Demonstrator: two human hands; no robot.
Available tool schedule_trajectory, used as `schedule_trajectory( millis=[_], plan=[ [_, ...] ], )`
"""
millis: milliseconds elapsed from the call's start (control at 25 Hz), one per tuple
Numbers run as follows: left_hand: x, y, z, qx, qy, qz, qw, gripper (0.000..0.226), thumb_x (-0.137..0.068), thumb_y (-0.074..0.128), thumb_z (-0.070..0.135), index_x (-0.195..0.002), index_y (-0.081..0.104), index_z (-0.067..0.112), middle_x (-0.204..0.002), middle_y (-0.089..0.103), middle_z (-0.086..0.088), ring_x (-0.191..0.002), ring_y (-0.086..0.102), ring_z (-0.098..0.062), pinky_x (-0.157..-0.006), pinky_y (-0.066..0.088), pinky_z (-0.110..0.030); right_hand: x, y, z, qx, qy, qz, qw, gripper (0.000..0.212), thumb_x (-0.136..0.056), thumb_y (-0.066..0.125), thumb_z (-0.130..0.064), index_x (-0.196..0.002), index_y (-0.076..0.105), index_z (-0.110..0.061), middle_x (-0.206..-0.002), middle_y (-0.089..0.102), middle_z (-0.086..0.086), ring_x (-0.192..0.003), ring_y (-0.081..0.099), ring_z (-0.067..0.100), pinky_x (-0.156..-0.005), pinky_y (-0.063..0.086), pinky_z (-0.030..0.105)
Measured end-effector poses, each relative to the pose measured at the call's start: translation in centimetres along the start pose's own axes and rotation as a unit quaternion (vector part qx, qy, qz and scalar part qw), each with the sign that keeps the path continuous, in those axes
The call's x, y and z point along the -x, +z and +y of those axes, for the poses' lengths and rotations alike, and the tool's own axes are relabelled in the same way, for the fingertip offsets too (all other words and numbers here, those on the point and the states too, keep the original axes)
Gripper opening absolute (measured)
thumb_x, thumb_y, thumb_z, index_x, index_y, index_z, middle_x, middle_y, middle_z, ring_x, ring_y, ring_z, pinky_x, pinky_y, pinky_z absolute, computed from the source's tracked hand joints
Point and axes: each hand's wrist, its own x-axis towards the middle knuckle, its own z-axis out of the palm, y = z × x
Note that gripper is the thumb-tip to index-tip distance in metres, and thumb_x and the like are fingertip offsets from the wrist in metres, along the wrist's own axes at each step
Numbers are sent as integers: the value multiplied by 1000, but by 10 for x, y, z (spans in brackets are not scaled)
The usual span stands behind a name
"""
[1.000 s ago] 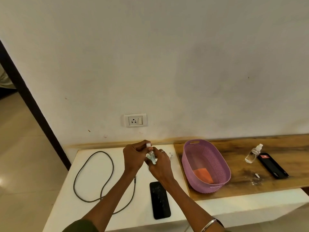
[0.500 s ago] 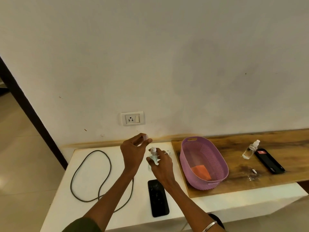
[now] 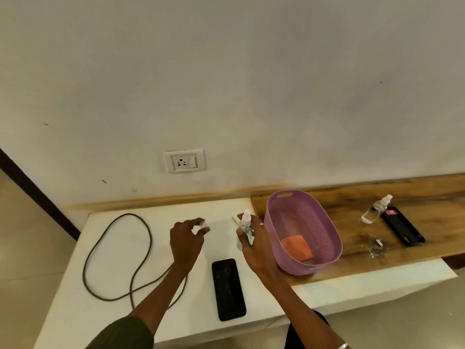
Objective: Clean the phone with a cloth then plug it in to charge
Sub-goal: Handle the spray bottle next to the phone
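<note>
A black phone lies flat on the white table, its screen smudged. My right hand grips a small clear spray bottle upright just above and right of the phone. My left hand holds the bottle's small white cap between its fingertips, a hand's width left of the bottle. An orange cloth lies inside the purple basket. A dark cable loops on the table's left. A white wall socket sits above the table.
On the wooden shelf at the right lie a second spray bottle, another black phone and a small white cap. A dark door frame runs along the left. The floor drops away past the table's front edge.
My hands have come apart: the left hand has pulled the cap off the bottle and moved left with it. The right hand keeps the bottle. The view has tilted slightly.
</note>
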Motion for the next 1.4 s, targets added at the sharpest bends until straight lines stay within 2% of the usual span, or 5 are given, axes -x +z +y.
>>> schedule_trajectory(
  millis=[320,880,1120,1240,1400],
  plan=[
    [0,24,-55,-202,11,-59,978,18,-78,81,21,-95,77,25,-89,72,-1,-96,55,-25,-81,31,-27,-3,6,15,-10,8,-31,999,47,-91,53,-47,-121,29,-74,-116,38,-59,-113,38,-30,-80,33,-4],
    [49,12,-64,-120,148,-130,973,35,-92,66,30,-124,57,24,-127,51,2,-111,57,-20,-95,54,-40,3,-2,-14,-88,-46,-29,995,58,-93,54,-45,-146,31,-38,-119,62,-25,-107,63,5,-88,48,11],
    [84,3,-84,-92,115,-345,927,136,-52,71,86,-153,-7,40,-162,-6,18,-151,9,-14,-123,24,-46,21,-8,-9,-41,-72,-28,996,53,-95,44,-48,-146,29,-41,-147,42,-19,-137,40,7,-106,38,30],
    [87,1,-83,-148,153,-374,902,154,-41,72,90,-148,-27,41,-160,-25,20,-153,-8,-16,-125,5,-49,34,-11,7,-4,-14,-51,999,50,-91,40,-55,-140,28,-56,-131,59,-1,-108,65,29,-85,58,50],
    [86,-4,-81,-208,170,-398,877,161,-37,71,92,-145,-35,36,-160,-28,15,-152,-3,-27,-124,6,-53,59,-12,22,11,-24,-93,995,53,-90,48,-58,-139,27,-58,-134,50,-27,-90,65,3,-71,60,27]
  ],
)
